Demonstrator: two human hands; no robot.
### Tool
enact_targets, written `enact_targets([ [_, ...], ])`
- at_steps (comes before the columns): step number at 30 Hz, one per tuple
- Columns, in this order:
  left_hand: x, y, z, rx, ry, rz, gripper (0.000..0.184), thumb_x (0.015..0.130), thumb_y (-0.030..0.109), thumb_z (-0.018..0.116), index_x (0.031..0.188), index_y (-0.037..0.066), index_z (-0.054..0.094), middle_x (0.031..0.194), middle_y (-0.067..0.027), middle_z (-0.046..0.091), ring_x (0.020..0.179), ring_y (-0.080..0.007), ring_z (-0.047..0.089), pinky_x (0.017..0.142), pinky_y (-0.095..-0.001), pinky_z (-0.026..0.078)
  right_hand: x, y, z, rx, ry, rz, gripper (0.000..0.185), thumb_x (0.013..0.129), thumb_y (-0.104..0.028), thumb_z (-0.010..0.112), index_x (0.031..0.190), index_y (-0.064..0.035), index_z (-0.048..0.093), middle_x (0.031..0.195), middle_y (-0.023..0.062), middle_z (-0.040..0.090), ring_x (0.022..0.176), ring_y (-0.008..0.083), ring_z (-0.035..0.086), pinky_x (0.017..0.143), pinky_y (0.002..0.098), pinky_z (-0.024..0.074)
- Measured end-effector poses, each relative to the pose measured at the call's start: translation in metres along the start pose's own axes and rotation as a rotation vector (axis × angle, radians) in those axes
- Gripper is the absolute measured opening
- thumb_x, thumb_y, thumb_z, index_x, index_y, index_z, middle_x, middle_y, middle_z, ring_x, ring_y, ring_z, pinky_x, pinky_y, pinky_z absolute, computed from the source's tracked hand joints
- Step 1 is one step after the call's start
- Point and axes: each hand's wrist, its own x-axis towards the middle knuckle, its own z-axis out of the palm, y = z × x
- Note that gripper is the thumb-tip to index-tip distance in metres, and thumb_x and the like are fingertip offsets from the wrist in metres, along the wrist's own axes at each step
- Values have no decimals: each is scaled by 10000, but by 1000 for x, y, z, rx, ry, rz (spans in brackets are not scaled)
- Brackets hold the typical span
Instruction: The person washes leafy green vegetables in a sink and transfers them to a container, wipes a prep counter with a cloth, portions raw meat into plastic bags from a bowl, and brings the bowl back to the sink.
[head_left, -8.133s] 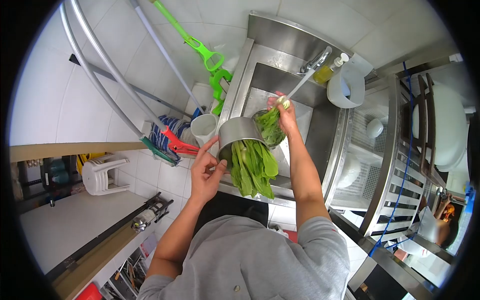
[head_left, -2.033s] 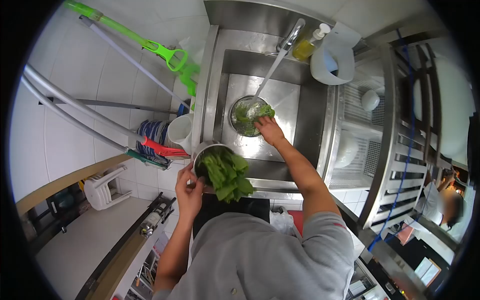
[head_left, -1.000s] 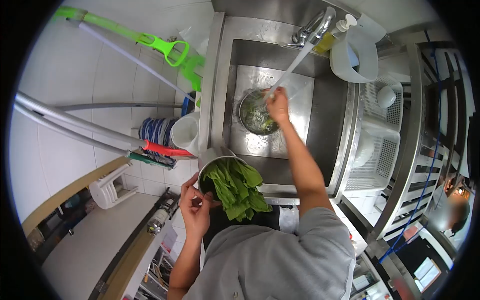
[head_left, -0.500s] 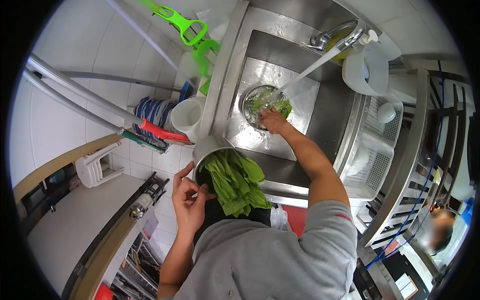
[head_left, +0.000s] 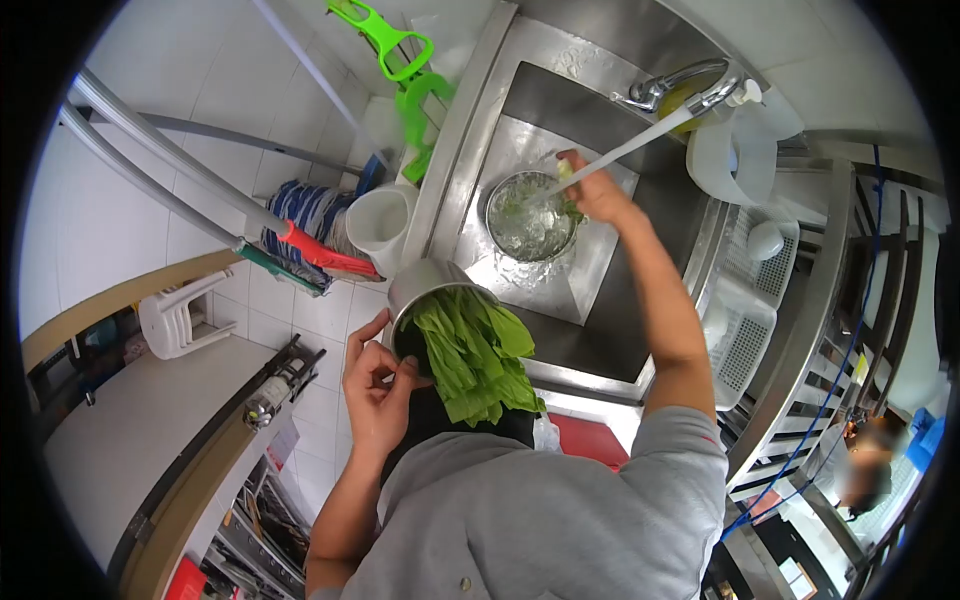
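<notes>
Your left hand [head_left: 378, 388] has its grip on a tilted metal pot [head_left: 420, 280] of leafy greens [head_left: 475, 350]; your right hand [head_left: 597, 193] holds a small bunch [head_left: 566, 171] beside running water [head_left: 640, 142].

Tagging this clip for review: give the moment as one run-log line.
left hand: holding tilted metal pot, leafy greens protruding | right hand: gripping other greens at metal bowl's rim | faucet: running into bowl

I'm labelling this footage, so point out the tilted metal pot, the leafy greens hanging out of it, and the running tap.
Metal pot [head_left: 424, 279]: head view, on its outer wall.
Leafy greens [head_left: 474, 358]: head view, middle of the bunch.
Tap [head_left: 716, 95]: head view, on its spout.
</notes>
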Motion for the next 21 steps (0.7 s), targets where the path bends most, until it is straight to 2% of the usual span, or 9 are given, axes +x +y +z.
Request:
enact_targets([
  [4, 1, -3, 2, -1, 28, 27, 161, 898, -77, 550, 790, -4, 455, 1416, -195, 404, 909, -233, 702, 670, -288, 656, 9, 6, 8, -321, -30, -65, 492, 785, -109, 657, 1260, -140, 533, 1018, 185, 665, 937, 330, 676, 865, 466, 478],
  [7, -1, -1, 2, 12, 34, 11, 158, 897, -78, 548, 789, -3, 459, 1421, -200, 397, 889, -238, 709, 673, -289, 653, 18, 25, 74, -748, -283, -116, 341, 845, -157, 602, 1185, -133, 615, 1083, 156, 668, 1007, 305, 662, 940, 444, 452],
  [10, -3, -1, 3, 21, 29, -1, 160, 896, -80, 547, 788, 0, 460, 1424, -204, 393, 884, -239, 712, 680, -293, 651, 26, 59, 149, -932, -188, -274, 360, 930, -224, 504, 1264, -159, 619, 1215, 115, 652, 1121, 311, 617, 1048, 507, 348],
  [12, -2, -2, 4, 26, 26, 5, 162, 896, -83, 547, 788, 1, 461, 1425, -205, 392, 888, -240, 712, 684, -296, 651, 27, 59, 181, -1476, -345, -27, 396, 981, -247, 423, 1315, -166, 618, 1341, 75, 603, 1211, 349, 559, 1088, 583, 215],
  [16, 1, -6, 9, 2, 34, -9, 188, 896, -79, 560, 773, 5, 446, 1426, -197, 391, 920, -239, 704, 677, -298, 653, 28, 55, 194, -1448, -438, -71, 414, 990, -281, 431, 1335, -148, 617, 1373, 72, 588, 1282, 347, 503, 1059, 615, 185],
  [18, 2, -1, 11, -62, 57, -61, 218, 886, -85, 590, 733, -1, 460, 1405, -202, 405, 872, -156, 685, 668, -263, 636, 35, 35, 186, -1194, -666, 159, 416, 991, -306, 444, 1321, -130, 628, 1456, 101, 511, 1354, 361, 438, 1091, 601, 162],
  [19, 2, 0, 10, -54, 42, -59, 213, 887, -80, 590, 734, -2, 464, 1390, -194, 414, 862, -163, 684, 670, -271, 638, 34, 32, 176, -1049, -683, 202, 489, 1010, -328, 433, 1443, -106, 488, 1458, 122, 505, 1358, 380, 433, 1119, 606, 132],
  [20, 2, -3, 7, -59, 38, -50, 213, 887, -80, 590, 734, -2, 464, 1390, -194, 414, 862, -163, 684, 670, -271, 638, 31, 31, 167, -1054, -674, 209, 489, 1010, -328, 433, 1443, -106, 488, 1458, 122, 505, 1358, 380, 433, 1119, 606, 132],
  [21, 5, -8, 5, -21, 13, -1, 209, 886, -79, 590, 737, -5, 465, 1384, -193, 417, 855, -169, 683, 666, -274, 639, 31, 35, 160, -705, -624, 176, 561, 970, -281, 507, 1487, -100, 387, 1457, 146, 497, 1335, 378, 456, 1076, 617, 211],
])
